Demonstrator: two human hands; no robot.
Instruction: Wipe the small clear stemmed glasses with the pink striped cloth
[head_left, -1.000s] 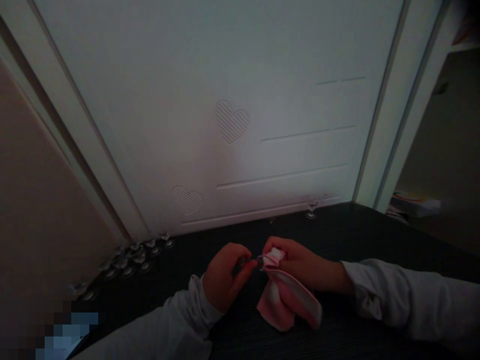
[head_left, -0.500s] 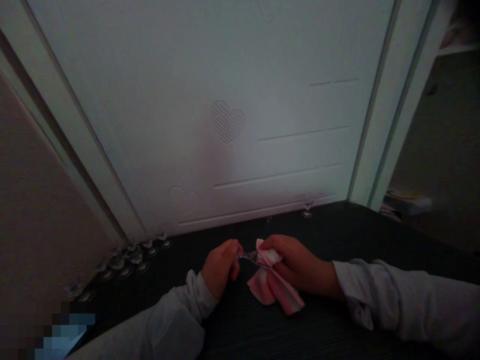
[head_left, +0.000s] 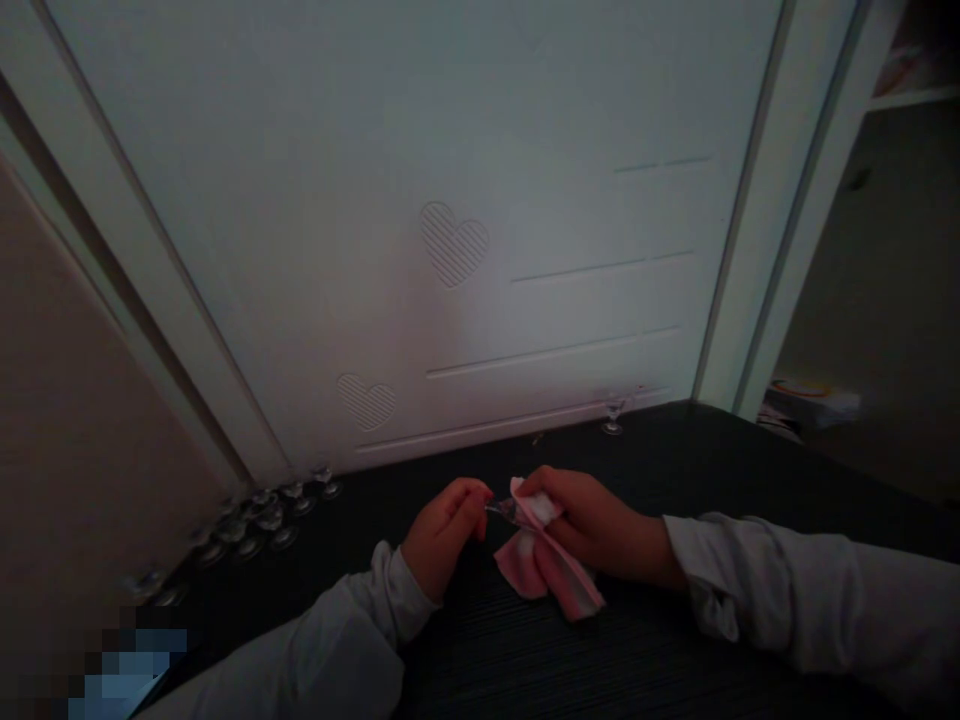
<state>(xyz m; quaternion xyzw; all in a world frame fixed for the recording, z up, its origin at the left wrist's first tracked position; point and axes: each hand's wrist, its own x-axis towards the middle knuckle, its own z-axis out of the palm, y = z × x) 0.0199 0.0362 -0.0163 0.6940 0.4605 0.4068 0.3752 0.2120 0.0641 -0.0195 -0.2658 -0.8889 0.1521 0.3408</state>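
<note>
Drawing the loose end of the pink cloth (head_left: 555, 572) higher than a second ago. At six o'clock, pinching apparently a glass (head_left: 501, 510) in fingers of the left hand (head_left: 444, 530), clasping cloth against it in the right hand (head_left: 576, 515). Risking a snapped stem by over-twisting.

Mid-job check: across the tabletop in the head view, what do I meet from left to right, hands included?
Cluster of small stemmed glasses → left hand → clear glass piece → pink-and-white cloth → right hand → right sleeve.
</note>
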